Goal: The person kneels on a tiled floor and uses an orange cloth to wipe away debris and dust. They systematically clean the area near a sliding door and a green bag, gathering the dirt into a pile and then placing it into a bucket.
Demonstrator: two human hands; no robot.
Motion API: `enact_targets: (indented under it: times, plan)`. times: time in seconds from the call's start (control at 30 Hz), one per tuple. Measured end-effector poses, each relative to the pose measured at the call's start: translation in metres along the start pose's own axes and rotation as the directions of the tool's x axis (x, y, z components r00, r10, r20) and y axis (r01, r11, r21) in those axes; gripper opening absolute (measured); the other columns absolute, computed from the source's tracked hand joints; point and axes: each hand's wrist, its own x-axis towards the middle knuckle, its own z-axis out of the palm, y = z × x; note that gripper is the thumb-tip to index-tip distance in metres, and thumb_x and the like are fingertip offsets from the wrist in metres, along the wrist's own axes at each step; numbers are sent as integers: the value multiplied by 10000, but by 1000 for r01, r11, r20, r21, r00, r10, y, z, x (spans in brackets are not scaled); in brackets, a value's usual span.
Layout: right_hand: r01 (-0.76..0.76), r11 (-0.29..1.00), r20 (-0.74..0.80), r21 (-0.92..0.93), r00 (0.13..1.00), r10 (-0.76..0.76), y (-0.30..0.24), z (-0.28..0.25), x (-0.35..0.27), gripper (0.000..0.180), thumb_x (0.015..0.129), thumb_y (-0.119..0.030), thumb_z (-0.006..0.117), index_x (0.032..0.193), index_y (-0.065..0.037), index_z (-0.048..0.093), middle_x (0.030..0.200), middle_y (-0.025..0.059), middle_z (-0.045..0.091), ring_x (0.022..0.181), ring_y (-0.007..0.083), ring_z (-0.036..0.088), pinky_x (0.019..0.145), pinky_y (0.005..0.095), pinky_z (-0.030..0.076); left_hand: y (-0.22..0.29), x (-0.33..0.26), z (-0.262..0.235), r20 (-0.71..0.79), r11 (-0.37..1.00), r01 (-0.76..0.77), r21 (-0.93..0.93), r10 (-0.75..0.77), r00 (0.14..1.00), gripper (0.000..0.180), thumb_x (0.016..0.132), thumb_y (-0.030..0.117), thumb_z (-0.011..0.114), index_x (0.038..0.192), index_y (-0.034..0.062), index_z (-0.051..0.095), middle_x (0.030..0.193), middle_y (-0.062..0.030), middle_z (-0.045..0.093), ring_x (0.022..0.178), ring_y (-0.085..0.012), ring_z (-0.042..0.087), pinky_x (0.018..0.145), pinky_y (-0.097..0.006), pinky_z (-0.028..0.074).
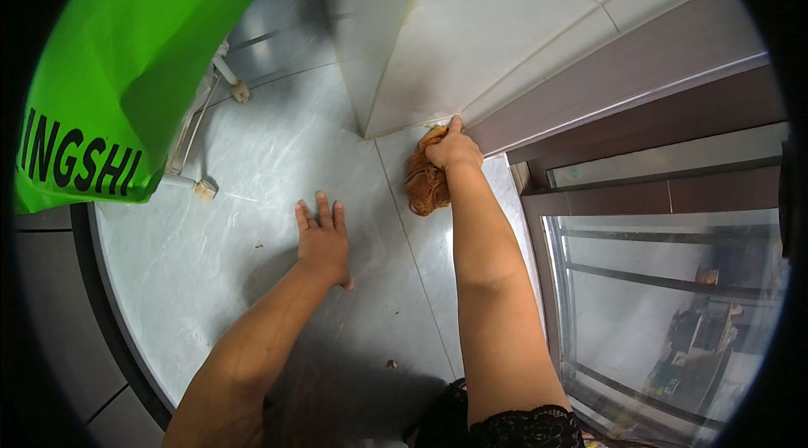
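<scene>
The left hand point(323, 248) is spread on the floor point(252, 132), a good prop. The right hand point(455, 150) grips the brown rag point(426, 183) at the foot of the wall point(475, 36). Best, I think, to press the rag with one finger and rub slowly.

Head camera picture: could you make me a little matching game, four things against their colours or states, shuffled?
1. Left hand
2. Right hand
3. Rag
4. Lettered fabric

A. Bright green, at upper left
B. Index finger extended, near the wall
C. Fingers spread, apart from the rag
D. Brown and crumpled

Pairs: 1-C, 2-B, 3-D, 4-A
</scene>
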Motion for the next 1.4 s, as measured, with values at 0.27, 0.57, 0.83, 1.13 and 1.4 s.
enact_targets:
  times: [0.27,0.57,0.83,1.13,1.4]
  plan:
    - [-28,1000,7,8,1000,28,2,-4,2,927,821,-381,616,1559,-120,120,1296,136,616,1198,271,596,1002,355,454,5,1,2,-24,1000,-9,-15,9,1000,1382,609,654,796,1525,-45,33,1558,-351,0,1402,-563,176,1161,-601,51]
    - [23,1000,-11,19,1000,-23,-2,3,1,952,793,-357,662,1552,-124,136,1285,131,622,1209,280,585,1009,359,447,-2,1,3,-8,1000,2,-1,-2,1000,1385,604,637,811,1529,-37,30,1558,-351,9,1406,-552,180,1161,-602,54]
    - [31,997,-56,64,998,-28,4,5,-4,863,761,-338,701,1465,-88,269,1237,153,637,1146,323,611,959,400,483,0,1,-2,-13,1000,3,-22,-3,1000,1389,596,610,828,1529,-35,27,1563,-342,7,1407,-546,188,1164,-599,47]
    - [178,968,-373,177,922,-101,17,27,-34,488,801,-203,670,1243,-58,522,1182,231,600,1028,390,641,883,424,524,0,1,1,-18,999,6,-36,-7,1000,1380,594,602,832,1527,-41,43,1561,-346,17,1403,-545,201,1161,-607,56]
    - [142,990,-3,-25,990,-142,-14,-4,-23,370,861,-201,600,1205,-64,613,1233,168,621,1099,320,638,900,370,532,-5,4,0,-25,1000,-19,-16,18,1000,1386,591,619,823,1528,-38,41,1560,-349,7,1406,-549,188,1159,-607,53]
